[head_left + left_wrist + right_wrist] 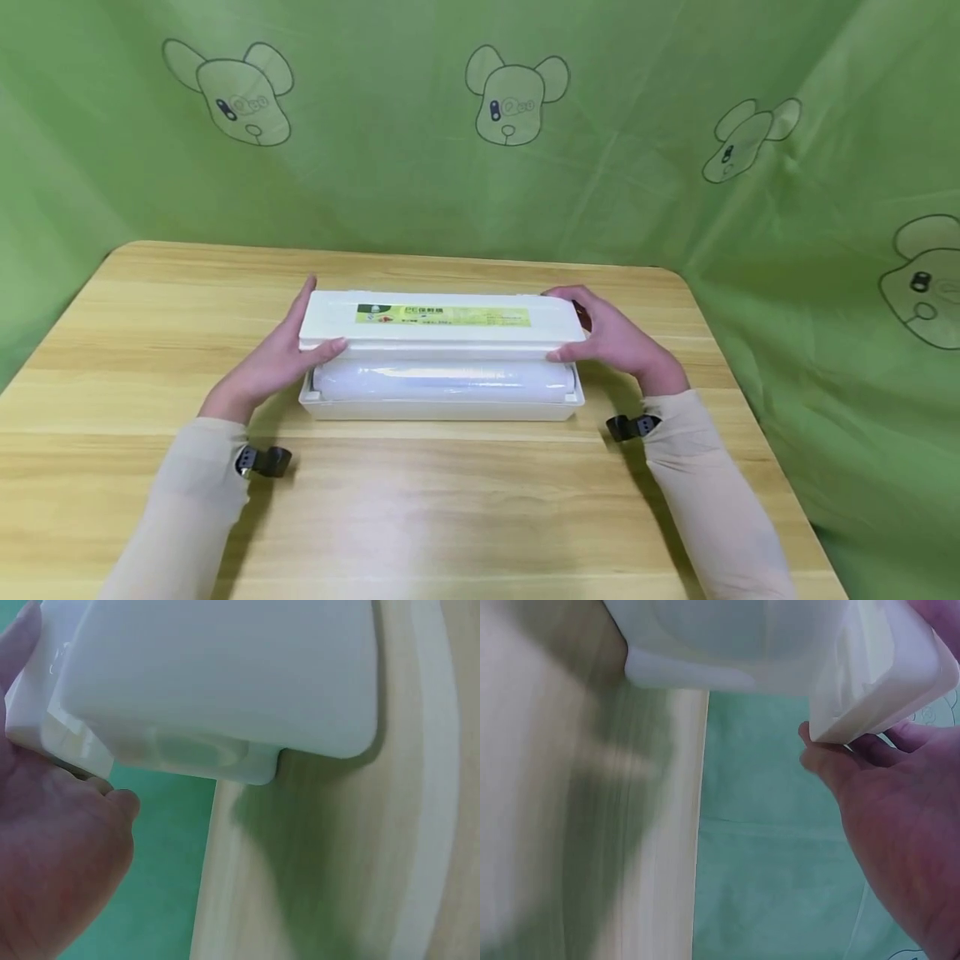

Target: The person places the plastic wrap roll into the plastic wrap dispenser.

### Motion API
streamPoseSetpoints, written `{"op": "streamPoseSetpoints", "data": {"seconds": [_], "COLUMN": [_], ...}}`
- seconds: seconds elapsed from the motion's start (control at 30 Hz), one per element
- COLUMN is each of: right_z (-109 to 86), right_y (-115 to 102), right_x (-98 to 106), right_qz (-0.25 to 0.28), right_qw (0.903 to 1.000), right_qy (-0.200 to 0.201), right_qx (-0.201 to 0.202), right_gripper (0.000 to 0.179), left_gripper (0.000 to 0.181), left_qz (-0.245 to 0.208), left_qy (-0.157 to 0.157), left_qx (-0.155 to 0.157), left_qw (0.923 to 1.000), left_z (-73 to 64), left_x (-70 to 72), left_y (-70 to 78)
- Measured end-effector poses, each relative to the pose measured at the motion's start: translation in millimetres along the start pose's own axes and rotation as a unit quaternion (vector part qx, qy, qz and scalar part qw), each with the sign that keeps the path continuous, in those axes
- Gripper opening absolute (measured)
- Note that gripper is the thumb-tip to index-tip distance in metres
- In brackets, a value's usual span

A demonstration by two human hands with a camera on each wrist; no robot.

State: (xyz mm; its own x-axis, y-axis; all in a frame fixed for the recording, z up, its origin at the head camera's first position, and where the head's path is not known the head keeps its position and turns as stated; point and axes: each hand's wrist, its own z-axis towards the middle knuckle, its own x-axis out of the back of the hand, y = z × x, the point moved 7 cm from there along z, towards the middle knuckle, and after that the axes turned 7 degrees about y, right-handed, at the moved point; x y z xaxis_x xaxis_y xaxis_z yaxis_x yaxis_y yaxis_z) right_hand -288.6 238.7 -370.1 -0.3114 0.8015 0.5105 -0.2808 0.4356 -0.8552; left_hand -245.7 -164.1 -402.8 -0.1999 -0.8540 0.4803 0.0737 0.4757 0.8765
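Note:
A white plastic cling film box stands on the table, its lid (442, 343) raised over the box base (442, 412). Inside the base a wrapped roll of cling film (442, 383) shows along the front. My left hand (279, 358) grips the lid's left end, thumb on the front edge. At the other end my right hand (618, 335) holds the lid the same way, with fingers behind and beneath it. The left wrist view shows the base's end wall (225, 675); the right wrist view shows the lid's corner (889, 682) between thumb and fingers.
A yellow-green label (442, 315) with printed text is on the lid. The wooden table (420, 508) has rounded far corners. Behind it and to the right hangs a green curtain (375, 192) with mouse-like head drawings.

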Motion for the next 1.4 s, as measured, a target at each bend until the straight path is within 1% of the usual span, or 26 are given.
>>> {"op": "streamPoseSetpoints", "data": {"seconds": [0.2,0.33,0.47,0.53,0.63,0.77,0.9,1.03,1.13,1.23,1.4], "right_z": [-4.7,-8.4,-12.0,-13.6,-16.4,-21.4,-26.3,-30.5,-34.6,-37.9,-39.9], "right_y": [-3.6,-4.7,-6.1,-6.8,-7.9,-7.9,-7.9,-10.2,-12.0,-12.8,-15.3], "right_x": [-3.8,-4.8,-6.1,-7.0,-8.1,-10.3,-12.4,-12.9,-13.5,-14.2,-12.1], "right_qz": [0.02,0.024,0.02,0.019,0.017,0.011,0.002,-0.009,-0.02,-0.032,-0.057], "right_qw": [0.9998,0.9997,0.9997,0.9996,0.9997,0.9998,0.9997,0.9997,0.9995,0.9991,0.9981], "right_qy": [-0.003,0.001,-0.001,-0.004,-0.007,-0.012,-0.016,-0.017,-0.022,-0.028,-0.021], "right_qx": [0.01,0.012,0.016,0.02,0.019,0.014,0.017,0.015,0.006,-0.003,0.004], "right_gripper": [0.082,0.082,0.082,0.082,0.082,0.082,0.083,0.082,0.082,0.083,0.084], "left_gripper": [0.099,0.099,0.101,0.105,0.111,0.117,0.117,0.116,0.116,0.116,0.114], "left_qz": [0.0,0.001,-0.008,-0.017,-0.048,-0.078,-0.073,-0.071,-0.074,-0.067,-0.052], "left_qy": [-0.002,0.0,0.006,0.01,0.016,0.019,0.024,0.026,0.027,0.025,0.023], "left_qx": [-0.002,-0.014,-0.026,-0.028,-0.032,-0.033,-0.028,-0.027,-0.035,-0.046,-0.056], "left_qw": [1.0,0.9999,0.9996,0.9994,0.9982,0.9962,0.9967,0.9968,0.9963,0.9964,0.9968], "left_z": [-4.2,-5.8,-8.7,-10.6,-12.8,-16.1,-20.5,-22.1,-23.2,-26.1,-29.3], "left_x": [-0.2,-1.2,-2.2,-2.6,-3.5,-6.3,-8.7,-10.7,-13.2,-16.0,-19.2], "left_y": [-3.4,-2.9,-1.3,-1.2,-1.2,-3.2,-4.7,-4.0,-4.5,-5.3,-6.9]}}
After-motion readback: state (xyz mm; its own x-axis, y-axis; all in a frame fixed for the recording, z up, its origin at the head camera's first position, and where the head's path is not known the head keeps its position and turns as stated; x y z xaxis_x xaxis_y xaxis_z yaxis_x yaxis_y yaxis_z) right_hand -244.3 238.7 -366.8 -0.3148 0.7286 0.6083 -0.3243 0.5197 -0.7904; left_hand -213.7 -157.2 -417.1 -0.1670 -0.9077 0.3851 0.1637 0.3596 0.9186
